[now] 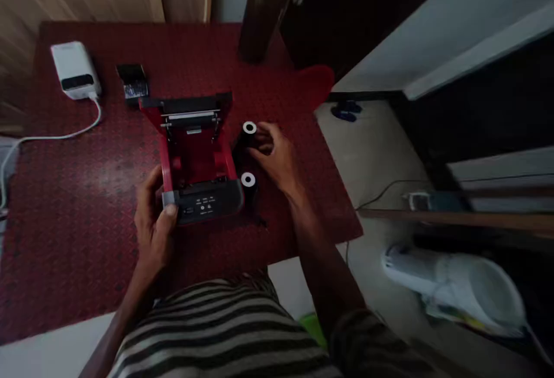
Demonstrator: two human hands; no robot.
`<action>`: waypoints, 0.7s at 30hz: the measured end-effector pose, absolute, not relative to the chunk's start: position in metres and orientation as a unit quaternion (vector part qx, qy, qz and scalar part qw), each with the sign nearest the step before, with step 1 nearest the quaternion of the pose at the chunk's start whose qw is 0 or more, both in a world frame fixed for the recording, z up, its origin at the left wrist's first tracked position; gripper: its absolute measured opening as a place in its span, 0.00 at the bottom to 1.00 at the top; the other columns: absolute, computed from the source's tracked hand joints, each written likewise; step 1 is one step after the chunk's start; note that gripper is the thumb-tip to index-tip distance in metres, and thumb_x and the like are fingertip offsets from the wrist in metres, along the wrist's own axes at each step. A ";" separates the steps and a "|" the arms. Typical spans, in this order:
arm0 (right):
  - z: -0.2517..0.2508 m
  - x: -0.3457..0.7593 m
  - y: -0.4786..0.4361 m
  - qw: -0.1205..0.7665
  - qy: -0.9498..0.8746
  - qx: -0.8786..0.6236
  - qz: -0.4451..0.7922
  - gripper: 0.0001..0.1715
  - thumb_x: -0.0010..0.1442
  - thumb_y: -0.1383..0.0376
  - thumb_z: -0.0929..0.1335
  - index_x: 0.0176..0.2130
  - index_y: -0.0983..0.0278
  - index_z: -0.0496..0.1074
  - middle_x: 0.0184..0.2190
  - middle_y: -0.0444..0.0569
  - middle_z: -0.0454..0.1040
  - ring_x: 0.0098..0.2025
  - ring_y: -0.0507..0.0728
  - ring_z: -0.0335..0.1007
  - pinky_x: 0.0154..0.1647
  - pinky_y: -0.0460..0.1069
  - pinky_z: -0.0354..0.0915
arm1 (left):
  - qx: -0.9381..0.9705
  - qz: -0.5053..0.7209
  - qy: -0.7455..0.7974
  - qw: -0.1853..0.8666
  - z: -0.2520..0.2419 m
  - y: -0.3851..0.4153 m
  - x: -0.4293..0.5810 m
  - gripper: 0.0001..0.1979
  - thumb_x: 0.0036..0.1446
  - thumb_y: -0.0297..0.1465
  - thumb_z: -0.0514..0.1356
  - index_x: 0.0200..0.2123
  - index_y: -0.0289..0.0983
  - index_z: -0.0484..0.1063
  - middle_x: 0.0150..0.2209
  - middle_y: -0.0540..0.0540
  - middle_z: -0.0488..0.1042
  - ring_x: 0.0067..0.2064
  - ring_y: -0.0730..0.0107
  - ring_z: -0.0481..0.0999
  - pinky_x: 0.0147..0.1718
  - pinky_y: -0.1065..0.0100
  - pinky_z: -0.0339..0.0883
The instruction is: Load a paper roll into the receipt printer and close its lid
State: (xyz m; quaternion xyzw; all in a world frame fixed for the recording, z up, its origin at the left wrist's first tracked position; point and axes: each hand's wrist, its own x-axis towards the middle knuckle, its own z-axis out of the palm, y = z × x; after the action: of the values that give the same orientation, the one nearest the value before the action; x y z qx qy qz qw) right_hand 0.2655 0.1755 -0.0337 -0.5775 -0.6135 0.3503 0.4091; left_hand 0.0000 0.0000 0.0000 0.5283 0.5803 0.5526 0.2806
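Observation:
A red and black printer [201,161] with its lid raised stands on the red table, its inner bay showing nothing loaded. My left hand [156,216] grips its front left corner, thumb on the front panel. Just right of the printer stand two small black rolls with white cores, upright. My right hand [277,156] has its thumb and fingers about the right side of the farther roll [249,130]. The nearer roll [248,182] stands beside the printer's front right corner, untouched by either hand.
A white power bank [75,69] with a white cable [64,137] lies at the back left. Beside it is a small black item [133,82]. A dark wooden post [264,14] rises at the table's back edge. The red tabletop [78,239] ends at the right above the floor.

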 end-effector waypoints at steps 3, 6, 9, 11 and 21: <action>-0.029 0.292 0.135 0.402 -0.619 -0.599 0.310 0.24 0.63 0.64 0.78 0.58 0.55 0.84 0.55 0.53 0.91 0.53 0.65 0.88 0.53 0.60 0.82 | 0.522 0.553 0.586 0.282 -0.003 -0.001 -0.002 0.35 0.79 0.55 0.67 0.80 0.47 0.77 0.70 0.40 0.85 0.63 0.48 0.86 0.58 0.56 0.80; -0.021 0.304 0.100 0.361 -0.648 -0.578 0.341 0.15 0.65 0.63 0.78 0.52 0.55 0.89 0.45 0.48 0.90 0.40 0.61 0.83 0.46 0.57 0.79 | 0.516 0.557 0.585 0.285 -0.006 0.000 -0.002 0.35 0.79 0.56 0.67 0.80 0.47 0.78 0.70 0.40 0.84 0.64 0.47 0.85 0.61 0.53 0.79; -0.016 0.295 0.082 0.339 -0.673 -0.533 0.385 0.23 0.63 0.69 0.78 0.56 0.53 0.90 0.54 0.49 0.91 0.48 0.61 0.86 0.51 0.57 0.81 | 0.515 0.563 0.583 0.280 -0.008 0.002 -0.001 0.35 0.78 0.57 0.67 0.78 0.48 0.78 0.69 0.41 0.83 0.64 0.46 0.84 0.62 0.51 0.79; -0.018 0.284 0.080 0.348 -0.680 -0.513 0.392 0.22 0.64 0.70 0.77 0.55 0.53 0.90 0.57 0.50 0.91 0.55 0.63 0.87 0.59 0.59 0.81 | 0.518 0.562 0.582 0.279 -0.010 0.002 -0.002 0.35 0.79 0.57 0.66 0.78 0.48 0.78 0.69 0.41 0.83 0.64 0.46 0.84 0.62 0.51 0.79; 0.023 0.300 0.071 0.373 -0.660 -0.526 0.385 0.17 0.71 0.61 0.77 0.58 0.54 0.85 0.54 0.49 0.91 0.56 0.64 0.89 0.60 0.61 0.81 | 0.537 0.557 0.567 0.283 -0.008 0.002 -0.004 0.33 0.81 0.55 0.65 0.79 0.48 0.77 0.65 0.41 0.84 0.55 0.52 0.85 0.52 0.55 0.81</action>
State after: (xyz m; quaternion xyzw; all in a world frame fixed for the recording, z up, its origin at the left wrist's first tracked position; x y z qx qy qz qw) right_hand 0.3000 0.0710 0.0227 -0.5263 -0.6605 0.3846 0.3727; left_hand -0.0042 0.0016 -0.0081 0.5373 0.5669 0.5566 0.2829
